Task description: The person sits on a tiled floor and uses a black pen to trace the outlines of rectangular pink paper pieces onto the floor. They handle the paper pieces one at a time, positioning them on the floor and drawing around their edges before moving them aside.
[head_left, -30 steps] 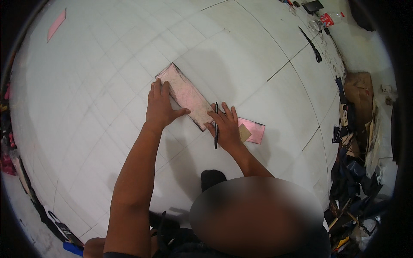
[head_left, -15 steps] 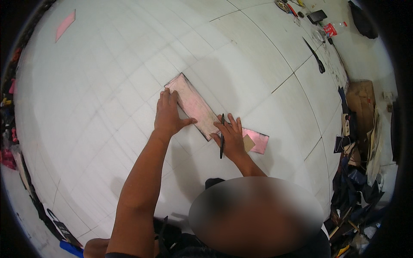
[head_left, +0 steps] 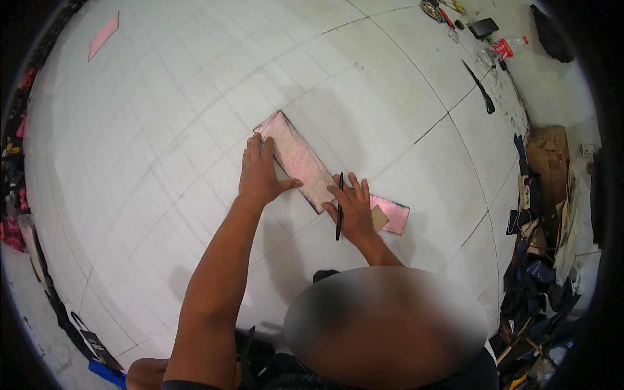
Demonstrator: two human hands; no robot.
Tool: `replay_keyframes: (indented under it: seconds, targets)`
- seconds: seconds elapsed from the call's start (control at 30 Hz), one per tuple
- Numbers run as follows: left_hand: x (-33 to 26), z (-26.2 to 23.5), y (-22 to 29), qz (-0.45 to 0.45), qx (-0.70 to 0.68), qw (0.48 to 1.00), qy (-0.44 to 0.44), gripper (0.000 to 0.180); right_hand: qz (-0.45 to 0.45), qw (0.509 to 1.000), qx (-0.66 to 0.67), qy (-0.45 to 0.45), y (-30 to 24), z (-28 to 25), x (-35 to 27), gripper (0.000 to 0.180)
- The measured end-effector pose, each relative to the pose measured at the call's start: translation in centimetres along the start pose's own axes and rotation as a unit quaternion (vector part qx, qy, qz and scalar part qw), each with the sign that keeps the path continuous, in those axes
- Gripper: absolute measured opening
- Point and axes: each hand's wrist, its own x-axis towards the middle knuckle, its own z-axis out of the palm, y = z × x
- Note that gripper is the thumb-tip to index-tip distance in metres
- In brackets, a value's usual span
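Note:
A long pink card (head_left: pixel 296 159) with dark, worn edges lies slanted on the pale surface in front of me. Along its left edge my left hand (head_left: pixel 260 174) rests with fingers spread, the fingertips near its far corner and the thumb farther down that side. At the card's near right end is my right hand (head_left: pixel 354 213), its fingertips touching the card. A black pen (head_left: pixel 339 218) is held in that hand, pointing roughly toward and away from me. Partly hidden beside the right hand lies a second, shorter pink piece (head_left: pixel 396 217), with a small tan square (head_left: pixel 379 219) on it.
Another pink piece (head_left: pixel 104 38) lies at the far left. Black scissors (head_left: pixel 480 88) rest on the floor at right, near a bottle with a red label (head_left: pixel 510 46) and a dark box (head_left: pixel 483 27). A cardboard box (head_left: pixel 547 162) and piled dark scraps line the right side.
The whole view has shifted slightly. Both hands, the pen and the pink card keep nearly the same places relative to one another.

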Motion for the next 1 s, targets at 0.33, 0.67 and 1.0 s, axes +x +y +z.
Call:
replay_keyframes:
  seconds: [0.33, 0.67, 1.0]
  targets:
    - [0.2, -1.1, 1.2, -0.023, 0.029, 0.998, -0.044, 0.125, 0.021, 0.991, 0.122, 0.047, 0.0, -3.7, -0.1, 0.039]
    - [0.1, -0.5, 0.7, -0.003, 0.045, 0.999, -0.018, 0.123, 0.127, 0.947, 0.289, -0.06, -1.6, -2.9, -1.0, 0.018]
    - [0.4, -0.6, 1.2, -0.009, 0.016, 0.999, -0.029, 0.121, 0.103, 0.971, 0.214, -0.02, -1.7, -2.1, -1.8, 0.018]
